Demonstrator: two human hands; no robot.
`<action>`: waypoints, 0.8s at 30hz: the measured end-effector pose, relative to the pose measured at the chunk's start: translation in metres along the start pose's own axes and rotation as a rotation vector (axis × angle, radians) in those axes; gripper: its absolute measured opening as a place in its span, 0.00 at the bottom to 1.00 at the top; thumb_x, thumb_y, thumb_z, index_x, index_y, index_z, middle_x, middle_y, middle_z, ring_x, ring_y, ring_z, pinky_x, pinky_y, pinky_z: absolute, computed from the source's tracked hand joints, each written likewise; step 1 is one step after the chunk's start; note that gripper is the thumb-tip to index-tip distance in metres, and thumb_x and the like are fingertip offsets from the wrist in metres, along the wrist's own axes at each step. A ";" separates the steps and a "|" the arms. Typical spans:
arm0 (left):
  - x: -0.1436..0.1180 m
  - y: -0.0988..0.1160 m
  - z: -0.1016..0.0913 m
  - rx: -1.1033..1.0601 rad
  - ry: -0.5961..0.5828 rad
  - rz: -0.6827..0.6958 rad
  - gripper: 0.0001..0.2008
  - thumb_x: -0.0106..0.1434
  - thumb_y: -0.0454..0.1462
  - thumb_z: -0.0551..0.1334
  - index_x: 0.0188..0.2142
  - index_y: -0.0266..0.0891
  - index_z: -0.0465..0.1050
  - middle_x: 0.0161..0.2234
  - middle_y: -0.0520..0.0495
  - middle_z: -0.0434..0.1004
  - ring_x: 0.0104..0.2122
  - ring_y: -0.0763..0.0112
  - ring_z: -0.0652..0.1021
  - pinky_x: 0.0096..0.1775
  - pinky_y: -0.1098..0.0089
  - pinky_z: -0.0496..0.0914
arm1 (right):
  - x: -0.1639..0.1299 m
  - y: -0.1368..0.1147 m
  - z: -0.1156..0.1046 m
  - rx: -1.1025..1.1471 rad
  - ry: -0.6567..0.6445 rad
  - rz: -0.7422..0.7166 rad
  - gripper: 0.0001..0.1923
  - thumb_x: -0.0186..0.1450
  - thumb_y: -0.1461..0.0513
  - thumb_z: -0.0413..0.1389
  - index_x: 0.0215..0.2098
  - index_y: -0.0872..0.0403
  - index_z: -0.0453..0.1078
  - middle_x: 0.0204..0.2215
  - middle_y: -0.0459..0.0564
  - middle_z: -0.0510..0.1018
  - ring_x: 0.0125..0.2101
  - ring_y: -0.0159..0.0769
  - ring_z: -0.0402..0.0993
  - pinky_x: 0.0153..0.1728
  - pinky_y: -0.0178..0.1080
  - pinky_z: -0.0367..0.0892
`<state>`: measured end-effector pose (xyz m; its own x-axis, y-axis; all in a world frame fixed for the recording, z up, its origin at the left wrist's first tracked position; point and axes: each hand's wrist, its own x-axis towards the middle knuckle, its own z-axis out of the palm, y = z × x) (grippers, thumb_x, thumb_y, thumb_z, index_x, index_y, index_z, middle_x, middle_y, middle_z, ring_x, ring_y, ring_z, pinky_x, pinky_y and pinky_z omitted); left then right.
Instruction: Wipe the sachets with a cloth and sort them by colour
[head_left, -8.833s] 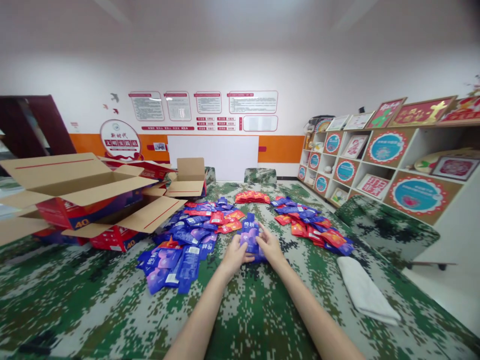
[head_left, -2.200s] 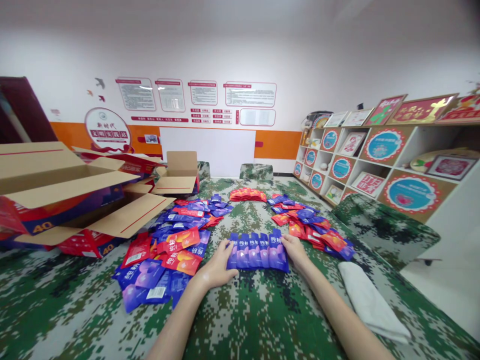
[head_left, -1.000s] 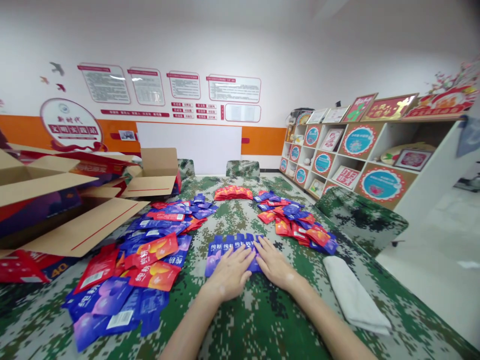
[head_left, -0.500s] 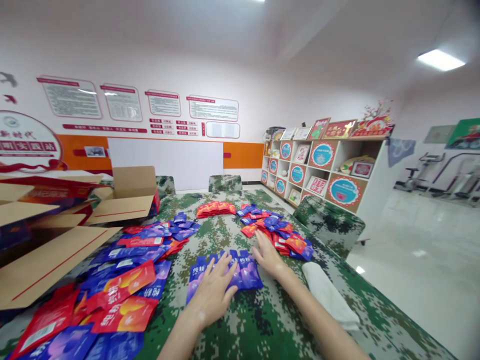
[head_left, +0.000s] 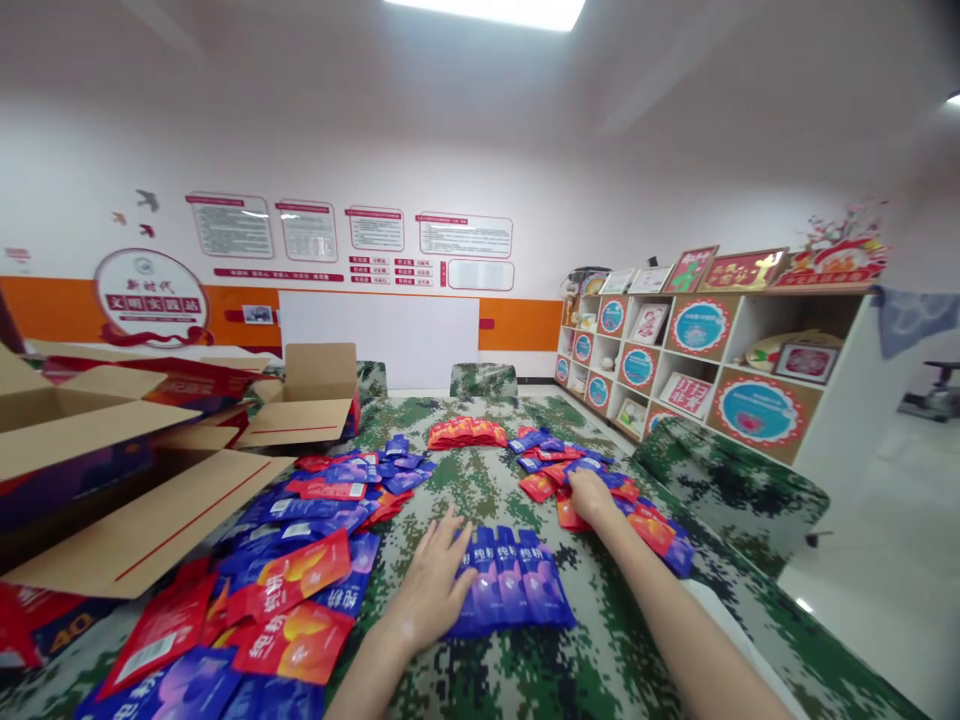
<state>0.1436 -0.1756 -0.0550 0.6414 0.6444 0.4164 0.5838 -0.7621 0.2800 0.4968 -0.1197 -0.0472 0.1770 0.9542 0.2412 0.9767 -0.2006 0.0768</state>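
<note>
Several blue-purple foil pouches [head_left: 517,585] lie overlapped in a row on the table in front of me. My left hand [head_left: 431,585] rests at the row's left end, its fingers stretched out and spread, partly covering a pouch there. My right hand [head_left: 590,497] is over the pile of red and blue pouches [head_left: 645,525] on the right. Its fingers curl down among the pouches, and their tips are hidden, so what they pinch does not show. A larger mixed heap of red and blue pouches [head_left: 292,580] spreads on the left.
Opened cardboard boxes [head_left: 180,510] crowd the left side, flaps reaching over the table. A neat red-orange row of pouches [head_left: 466,432] lies at the far middle. A white cloth [head_left: 739,640] is under my right forearm. Camouflage-covered chairs [head_left: 727,490] and a shelf unit [head_left: 810,360] stand beyond.
My right hand has left the right end of the purple row and moved right and away onto the right pile, its fingers closing. My left hand stays at the row's left part. The view has shifted.
</note>
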 end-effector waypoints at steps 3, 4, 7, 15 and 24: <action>-0.001 0.001 -0.003 -0.036 0.004 -0.006 0.26 0.63 0.39 0.52 0.61 0.41 0.51 0.61 0.43 0.52 0.63 0.61 0.45 0.60 0.54 0.46 | -0.004 -0.003 -0.022 -0.013 0.018 -0.041 0.13 0.59 0.71 0.47 0.35 0.60 0.73 0.37 0.60 0.77 0.42 0.43 0.71 0.44 0.37 0.59; -0.001 0.002 -0.006 -0.055 0.012 -0.005 0.27 0.63 0.38 0.53 0.61 0.41 0.51 0.61 0.43 0.52 0.63 0.61 0.45 0.60 0.54 0.46 | -0.006 -0.005 -0.033 -0.014 0.033 -0.053 0.13 0.60 0.71 0.46 0.35 0.60 0.73 0.36 0.60 0.77 0.41 0.42 0.71 0.43 0.37 0.59; 0.001 0.007 -0.014 -0.148 0.078 -0.026 0.30 0.60 0.37 0.56 0.61 0.41 0.50 0.61 0.42 0.50 0.63 0.59 0.44 0.60 0.53 0.46 | -0.013 -0.016 -0.076 -0.002 0.110 -0.097 0.14 0.62 0.68 0.44 0.37 0.58 0.71 0.37 0.59 0.76 0.40 0.41 0.71 0.41 0.37 0.58; 0.012 0.024 -0.026 -0.991 0.299 -0.289 0.42 0.54 0.39 0.65 0.63 0.38 0.44 0.52 0.36 0.63 0.52 0.58 0.67 0.47 0.63 0.67 | -0.049 -0.095 -0.142 0.736 0.086 -0.428 0.12 0.59 0.60 0.46 0.20 0.55 0.64 0.15 0.42 0.66 0.18 0.29 0.60 0.22 0.32 0.53; -0.040 -0.001 -0.030 -1.014 0.229 -0.476 0.38 0.50 0.37 0.66 0.59 0.37 0.54 0.46 0.42 0.66 0.34 0.70 0.75 0.36 0.70 0.71 | -0.066 -0.178 -0.082 0.991 -0.119 -0.203 0.11 0.55 0.62 0.50 0.16 0.55 0.61 0.13 0.42 0.67 0.16 0.26 0.61 0.19 0.29 0.56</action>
<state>0.1026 -0.2024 -0.0454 0.2959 0.9340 0.2002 0.0060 -0.2114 0.9774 0.3012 -0.1648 0.0021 -0.0454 0.9764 0.2111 0.6409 0.1906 -0.7436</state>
